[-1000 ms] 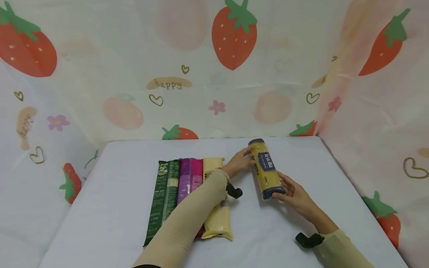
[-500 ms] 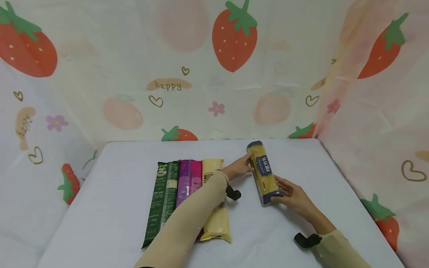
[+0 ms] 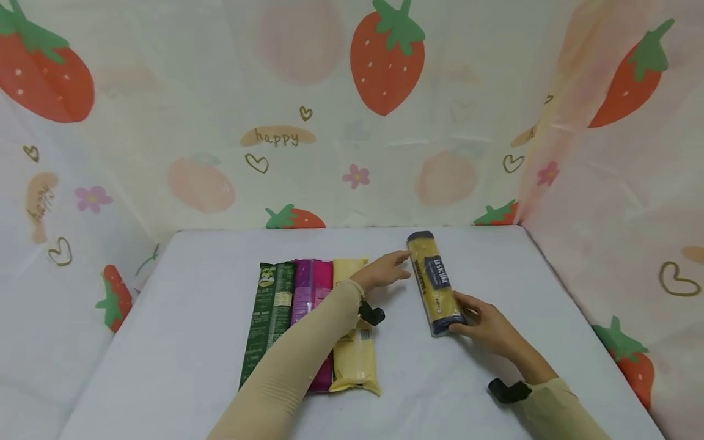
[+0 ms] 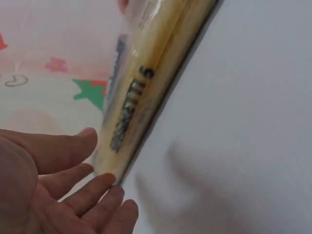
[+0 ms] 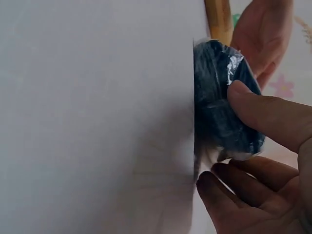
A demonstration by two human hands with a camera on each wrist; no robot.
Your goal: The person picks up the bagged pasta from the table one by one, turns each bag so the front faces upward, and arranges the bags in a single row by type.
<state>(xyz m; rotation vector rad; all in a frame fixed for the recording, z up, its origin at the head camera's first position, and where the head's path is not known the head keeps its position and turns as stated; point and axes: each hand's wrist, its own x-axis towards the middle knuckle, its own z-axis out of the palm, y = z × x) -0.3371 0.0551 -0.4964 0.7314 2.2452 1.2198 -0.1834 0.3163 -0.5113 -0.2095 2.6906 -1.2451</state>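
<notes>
A pack of spaghetti (image 3: 431,281) in clear film, yellow with dark blue ends and a dark label, lies slanted on the right half of the white table. My right hand (image 3: 486,327) grips its near end; in the right wrist view the thumb lies over the dark blue end (image 5: 219,107) and the fingers curl at its side. My left hand (image 3: 383,271) reaches toward the pack's far left side with relaxed, spread fingers. In the left wrist view those fingertips (image 4: 105,180) overlap the far end of the spaghetti pack (image 4: 141,92), its printed side facing them.
Left of the spaghetti, a green pack (image 3: 267,318), a purple-and-pink pack (image 3: 312,287) and a pale yellow pack (image 3: 354,363) lie side by side. My left sleeve (image 3: 297,360) crosses over them. A strawberry-printed cloth (image 3: 352,140) rises behind the table (image 3: 181,305) and at both sides.
The spaghetti pack's near end has come down and slightly toward me. My left hand has let go and drawn a little to the left, while my right hand stays at the near end.
</notes>
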